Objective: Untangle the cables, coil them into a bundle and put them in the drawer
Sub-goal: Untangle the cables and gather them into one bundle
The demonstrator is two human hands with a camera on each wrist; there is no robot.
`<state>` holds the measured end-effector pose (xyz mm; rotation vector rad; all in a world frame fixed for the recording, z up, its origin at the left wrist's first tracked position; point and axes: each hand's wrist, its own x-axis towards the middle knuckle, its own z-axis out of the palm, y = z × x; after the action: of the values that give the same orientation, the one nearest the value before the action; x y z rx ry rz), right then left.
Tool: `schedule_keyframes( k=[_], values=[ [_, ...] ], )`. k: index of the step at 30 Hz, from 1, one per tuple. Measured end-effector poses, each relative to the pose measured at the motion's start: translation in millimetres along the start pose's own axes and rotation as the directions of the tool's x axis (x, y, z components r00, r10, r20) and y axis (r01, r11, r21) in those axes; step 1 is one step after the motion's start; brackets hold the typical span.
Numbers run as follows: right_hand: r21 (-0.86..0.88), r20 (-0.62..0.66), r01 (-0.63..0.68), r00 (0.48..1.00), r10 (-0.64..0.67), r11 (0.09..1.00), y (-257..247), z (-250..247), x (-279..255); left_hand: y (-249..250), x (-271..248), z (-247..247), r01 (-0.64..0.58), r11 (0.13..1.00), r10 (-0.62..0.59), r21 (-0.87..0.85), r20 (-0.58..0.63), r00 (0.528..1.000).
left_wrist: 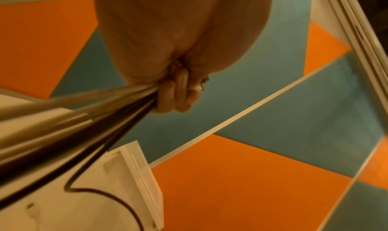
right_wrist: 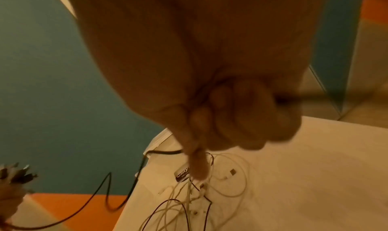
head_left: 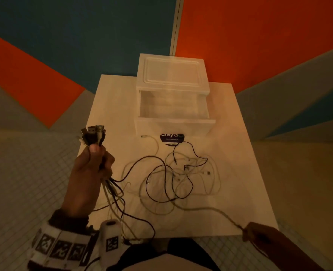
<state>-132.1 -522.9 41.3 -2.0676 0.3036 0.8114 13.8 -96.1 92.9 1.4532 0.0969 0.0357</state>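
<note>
My left hand (head_left: 91, 169) is raised over the table's left edge and grips a bunch of black and pale cables in its fist. Their USB plugs (head_left: 94, 133) stick up above the thumb. In the left wrist view the left hand (left_wrist: 170, 95) has its fingers curled round the cables (left_wrist: 84, 118), which stream down to the lower left. The loose tangle (head_left: 173, 177) lies in the middle of the white table (head_left: 239, 192). My right hand (head_left: 255, 233), at the front right corner, pinches one pale cable (head_left: 216, 210) pulled out of the tangle. The drawer (head_left: 173, 112) stands open.
The white drawer unit (head_left: 171, 75) stands at the table's back against a teal and orange wall. A dark "ClayGo" sticker (head_left: 172, 138) lies just in front of the drawer. The floor around the table is tiled. Some cables hang over the table's front edge.
</note>
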Motion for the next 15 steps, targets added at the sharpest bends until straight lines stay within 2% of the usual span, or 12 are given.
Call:
schedule_keyframes(
  k=[1, 3, 4, 5, 6, 8, 9, 10, 11, 12, 13, 15],
  values=[
    [-0.058, -0.060, -0.032, 0.998, 0.029, 0.998, -1.8, 2.2, 0.1, -0.2, -0.9, 0.4, 0.012, 1.000, -0.012, -0.005, 0.004, 1.000],
    [-0.157, -0.074, -0.122, 0.991, 0.112, 0.980, -0.4, 1.9, -1.0, -0.5, -2.4, 1.9, 0.036, 0.999, -0.036, -0.035, 0.023, 0.999],
    [-0.166, -0.042, -0.174, 0.985, 0.169, 0.971, 8.3, 3.0, -0.6, -0.8, -2.6, 2.4, 0.051, 0.997, -0.049, -0.056, 0.037, 0.998],
    [-0.255, 0.041, -0.196, 0.976, 0.213, 0.947, 13.2, 6.0, -3.6, -0.6, -3.1, 2.9, 0.067, 0.995, -0.063, -0.076, 0.054, 0.997],
    [-0.427, 0.129, -0.174, 0.960, 0.250, 0.887, 16.7, 10.4, -5.2, -0.6, -3.1, 3.3, 0.082, 0.992, -0.075, -0.097, 0.077, 0.994],
    [-0.700, 0.206, -0.083, 0.927, 0.312, 0.709, 15.6, 18.1, -5.4, 0.6, -5.1, 5.7, 0.122, 0.979, -0.099, -0.163, 0.143, 0.985],
    [-0.697, 0.195, -0.102, 0.926, 0.325, 0.710, 6.5, 21.9, -1.4, 2.4, -6.9, 7.8, 0.149, 0.969, -0.112, -0.198, 0.186, 0.976],
    [-0.626, 0.160, -0.141, 0.939, 0.304, 0.767, -13.3, 22.5, 3.7, 4.4, -8.9, 10.5, 0.179, 0.956, -0.125, -0.231, 0.232, 0.965],
    [-0.514, 0.095, -0.144, 0.970, 0.223, 0.846, -32.5, 23.7, 12.6, 6.3, -11.7, 13.8, 0.211, 0.942, -0.136, -0.260, 0.280, 0.950],
    [-0.379, 0.049, -0.062, 0.995, 0.087, 0.923, -60.7, 26.4, 21.4, 8.4, -14.7, 17.7, 0.242, 0.929, -0.144, -0.280, 0.328, 0.934],
    [-0.228, 0.027, 0.112, 0.994, -0.108, 0.967, -87.3, 34.1, 27.2, 10.0, -17.7, 22.1, 0.264, 0.920, -0.146, -0.288, 0.372, 0.917],
    [0.030, 0.103, 0.370, 0.923, -0.371, 0.928, -160.6, 55.7, 32.2, 11.8, -24.1, 32.2, 0.279, 0.915, -0.131, -0.291, 0.440, 0.889]
  ],
)
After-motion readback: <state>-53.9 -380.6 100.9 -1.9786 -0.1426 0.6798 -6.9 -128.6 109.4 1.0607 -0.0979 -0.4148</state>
